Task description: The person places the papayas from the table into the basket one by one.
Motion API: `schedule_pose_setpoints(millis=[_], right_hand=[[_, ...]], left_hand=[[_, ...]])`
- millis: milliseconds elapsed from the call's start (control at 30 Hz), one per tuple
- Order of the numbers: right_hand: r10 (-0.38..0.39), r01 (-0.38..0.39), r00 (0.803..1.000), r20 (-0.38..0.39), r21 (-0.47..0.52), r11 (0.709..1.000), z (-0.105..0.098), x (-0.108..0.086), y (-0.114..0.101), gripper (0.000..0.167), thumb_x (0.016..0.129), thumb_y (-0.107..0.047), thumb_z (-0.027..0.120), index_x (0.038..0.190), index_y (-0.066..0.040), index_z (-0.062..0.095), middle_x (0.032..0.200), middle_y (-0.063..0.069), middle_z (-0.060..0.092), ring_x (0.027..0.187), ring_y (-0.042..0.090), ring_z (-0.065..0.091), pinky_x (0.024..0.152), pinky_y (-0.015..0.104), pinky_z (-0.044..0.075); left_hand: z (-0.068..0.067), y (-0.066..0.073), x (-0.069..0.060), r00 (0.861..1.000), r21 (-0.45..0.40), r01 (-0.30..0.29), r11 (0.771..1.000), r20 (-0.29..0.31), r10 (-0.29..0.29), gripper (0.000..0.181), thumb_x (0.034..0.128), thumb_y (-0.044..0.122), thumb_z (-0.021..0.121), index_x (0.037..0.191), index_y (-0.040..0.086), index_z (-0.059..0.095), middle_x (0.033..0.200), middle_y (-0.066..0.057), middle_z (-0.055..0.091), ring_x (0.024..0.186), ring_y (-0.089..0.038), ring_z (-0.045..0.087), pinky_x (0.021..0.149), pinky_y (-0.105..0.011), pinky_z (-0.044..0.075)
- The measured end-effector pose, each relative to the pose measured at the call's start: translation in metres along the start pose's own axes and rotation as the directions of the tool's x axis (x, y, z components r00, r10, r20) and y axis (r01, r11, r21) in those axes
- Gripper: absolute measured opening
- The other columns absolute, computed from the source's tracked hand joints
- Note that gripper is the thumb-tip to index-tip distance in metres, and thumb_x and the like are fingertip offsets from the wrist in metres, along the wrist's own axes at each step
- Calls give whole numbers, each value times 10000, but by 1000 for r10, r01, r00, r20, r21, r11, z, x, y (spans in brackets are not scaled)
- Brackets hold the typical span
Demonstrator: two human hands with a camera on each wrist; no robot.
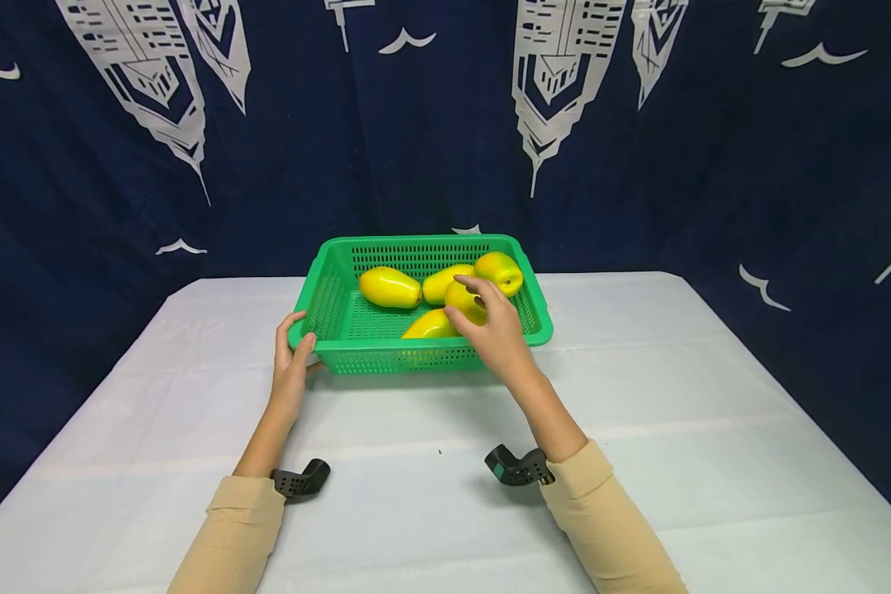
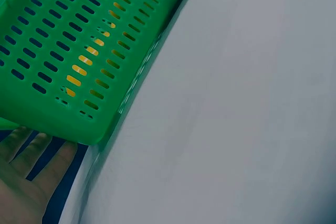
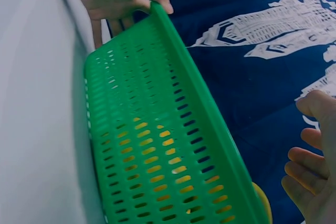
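A green plastic basket (image 1: 416, 356) with slotted walls holds several yellow, mango-like fruits. At its near left corner my left hand (image 1: 291, 371) grips the rim, thumb over the edge and other fingers against the outside, also visible in the right wrist view. Over the basket's right half hovers my right hand (image 1: 499, 334), thumb and fingers apart around a yellow fruit (image 1: 460, 301) partly hidden behind them. In the right wrist view, nothing lies between the fingers of the right hand (image 3: 315, 166). A greenish-yellow fruit (image 1: 499, 272) lies behind it, and another fruit (image 1: 429, 324) near the front wall.
One yellow fruit (image 1: 389, 287) lies in the basket's left half, and another (image 1: 445, 282) against the back. The basket stands toward the far edge of a table with a white cover (image 1: 416, 511). Behind hangs a dark blue curtain (image 1: 431, 132) with white prints.
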State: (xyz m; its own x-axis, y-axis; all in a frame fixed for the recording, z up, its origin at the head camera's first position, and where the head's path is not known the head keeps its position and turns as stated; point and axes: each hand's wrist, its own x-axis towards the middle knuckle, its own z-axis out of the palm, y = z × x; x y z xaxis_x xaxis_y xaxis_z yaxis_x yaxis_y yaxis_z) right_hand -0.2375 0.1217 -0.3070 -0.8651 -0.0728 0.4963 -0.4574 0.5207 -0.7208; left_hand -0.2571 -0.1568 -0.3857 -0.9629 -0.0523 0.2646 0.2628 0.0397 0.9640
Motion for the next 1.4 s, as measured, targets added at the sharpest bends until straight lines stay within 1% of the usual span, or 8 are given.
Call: schedule_pose_setpoints(millis=[300,467,600,767,967,1100,1200,1400], right_hand=[[43,-41,998,-35,57,998,-16,1,1,430,881,-252,579,1280,-118,489,1295,46,499,1198,222,449,1031,353,366],[46,-42,997,-67,70,997,-25,3,2,429,883,-243,578,1281,-111,486,1291,61,489,1188,227,449,1027,359,364],[40,-36,994,-99,38,999,-33,5,3,424,885,-239,576,1278,-106,490,1284,70,491,1194,218,449,1029,356,368],[33,-33,991,-129,1,999,-46,5,10,432,886,-256,575,1282,-106,487,1283,78,487,1202,228,439,1035,374,359],[19,-29,989,-145,-65,997,-62,3,23,435,894,-271,559,1286,-99,485,1270,94,493,1189,237,442,1041,373,348],[29,-47,991,-134,-139,989,-73,1,33,443,903,-285,539,1301,-103,470,1284,103,486,1207,263,430,1044,399,337],[44,-71,991,-125,-221,973,-81,-2,39,450,908,-311,524,1313,-125,459,1297,105,479,1214,290,422,1022,447,348],[37,-75,993,-110,-364,928,-97,-8,49,457,908,-331,512,1321,-144,455,1322,119,464,1229,324,410,963,535,361]], left_hand=[[-1,-2,-1,1000,-4,-4,1000,9,4,474,951,306,368,1393,229,215,1361,-103,271,1080,-188,403,912,-494,389],[-2,-1,-2,1000,12,3,1000,1,-3,466,952,300,368,1390,229,224,1342,-94,290,1055,-155,418,863,-377,428],[-2,0,-2,1000,8,8,1000,-2,-8,458,957,292,366,1388,228,227,1325,-100,298,1031,-148,428,814,-273,451],[-3,0,-2,1000,11,8,1000,3,-8,467,956,288,367,1393,219,218,1337,-103,294,1033,-132,426,803,-253,454],[-3,0,-2,1000,22,10,1000,5,-10,460,962,300,361,1392,229,213,1346,-93,287,1033,-125,424,804,-242,455],[-3,1,-1,1000,20,9,1000,0,-9,459,959,300,367,1388,229,222,1349,-79,283,1037,-127,420,827,-289,444],[-2,1,0,1000,19,6,1000,-4,-6,459,955,301,372,1385,228,228,1345,-80,288,1037,-129,421,834,-321,436],[0,1,0,1000,5,11,1000,-12,-10,447,958,276,374,1380,225,236,1273,-52,326,1000,-122,440,809,-275,458]])
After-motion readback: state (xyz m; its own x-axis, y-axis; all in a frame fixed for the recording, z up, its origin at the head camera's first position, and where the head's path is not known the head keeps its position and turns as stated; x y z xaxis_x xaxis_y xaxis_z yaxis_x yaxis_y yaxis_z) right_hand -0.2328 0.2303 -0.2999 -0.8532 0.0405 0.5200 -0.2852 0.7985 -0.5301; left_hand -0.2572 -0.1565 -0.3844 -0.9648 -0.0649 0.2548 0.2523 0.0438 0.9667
